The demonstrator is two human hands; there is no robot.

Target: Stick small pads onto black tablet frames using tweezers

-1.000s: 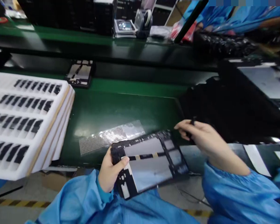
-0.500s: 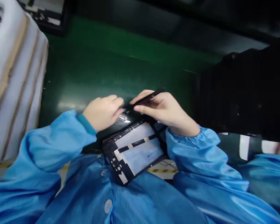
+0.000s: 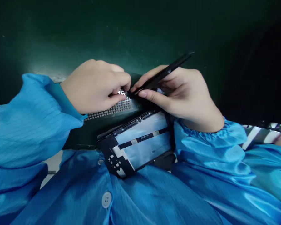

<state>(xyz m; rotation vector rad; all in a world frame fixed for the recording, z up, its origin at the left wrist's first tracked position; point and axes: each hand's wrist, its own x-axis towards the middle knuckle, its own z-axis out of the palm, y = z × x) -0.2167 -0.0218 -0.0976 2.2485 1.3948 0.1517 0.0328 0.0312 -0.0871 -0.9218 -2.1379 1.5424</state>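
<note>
In my right hand [image 3: 180, 93] is a pair of black tweezers [image 3: 165, 72], slanting, with its tips down by my left fingers. My left hand [image 3: 98, 84] is closed, thumb and forefinger pinching the edge of a sheet [image 3: 117, 107] covered with a grid of small squares. The tweezer tips meet the sheet at this pinch; whether they grip a piece is hidden. Just below lies an opened tablet housing [image 3: 141, 137], tilted at the table's near edge against my blue coat, with a pale panel and a black strip across it.
The dark green tabletop [image 3: 121, 34] stretches out behind my hands. A large black shape [image 3: 259, 75] stands at the right. Another person's blue sleeve [image 3: 271, 168] shows at the lower right, beside some white pieces [image 3: 251, 137].
My view has dropped closer, so the hands look larger and the white stack at left has left the picture. The tweezers now stand more steeply, and more of the gridded sheet shows.
</note>
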